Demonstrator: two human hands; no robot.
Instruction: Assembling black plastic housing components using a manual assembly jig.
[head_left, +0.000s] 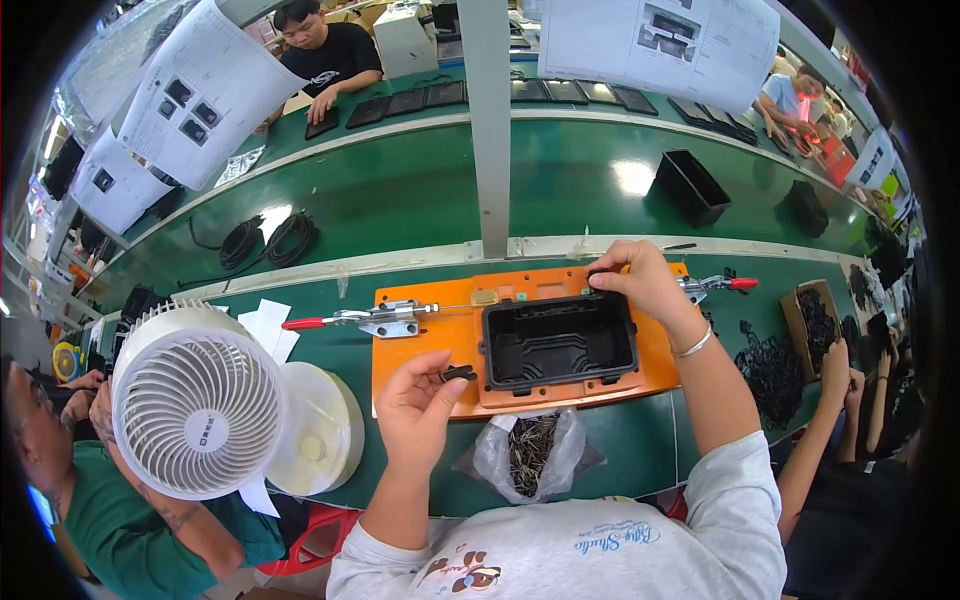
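An open black plastic box point(562, 377) sits in an orange fixture plate point(400, 352) on the green bench. At the box's far right corner is my right hand point(640, 282), its fingertips pinched on a small black part point(598, 274). Left of the box, just above the fixture, my left hand point(418, 402) grips small black clips point(459, 373) between thumb and fingers. Whether my right fingertips press that part against the box rim, I cannot tell.
Red-handled toggle clamps point(390, 318) point(704, 287) flank the fixture. A plastic bag of metal pins point(534, 452) lies in front. A white fan point(205, 425) stands left. Black clips point(772, 375) are heaped right, beside a cardboard box point(797, 312). Co-workers sit at both sides and opposite.
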